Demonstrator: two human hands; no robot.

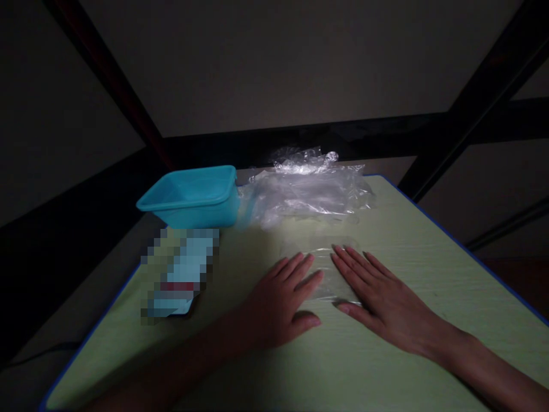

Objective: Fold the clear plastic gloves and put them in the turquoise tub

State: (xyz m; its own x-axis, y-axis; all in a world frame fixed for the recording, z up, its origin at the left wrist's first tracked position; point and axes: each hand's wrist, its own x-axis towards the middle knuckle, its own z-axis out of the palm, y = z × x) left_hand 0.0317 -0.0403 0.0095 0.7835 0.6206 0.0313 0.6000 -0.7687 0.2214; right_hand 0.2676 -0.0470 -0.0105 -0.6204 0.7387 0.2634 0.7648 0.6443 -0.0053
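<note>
A flat, clear plastic bag (328,274) lies on the pale green table (240,366) between my two hands. My left hand (283,300) rests on the bag's left part with its fingers spread, holding nothing. On the right part of the bag, my right hand (381,294) lies flat, fingers stretched out and thumb apart. Beyond them sits a crumpled heap of clear plastic bags (313,191) near the table's far edge.
An empty-looking blue basin (195,214) stands at the far left of the table, beside the plastic heap. In front of it lies a phone-like object (186,274), blurred by pixelation. Behind the table is a wall with dark beams.
</note>
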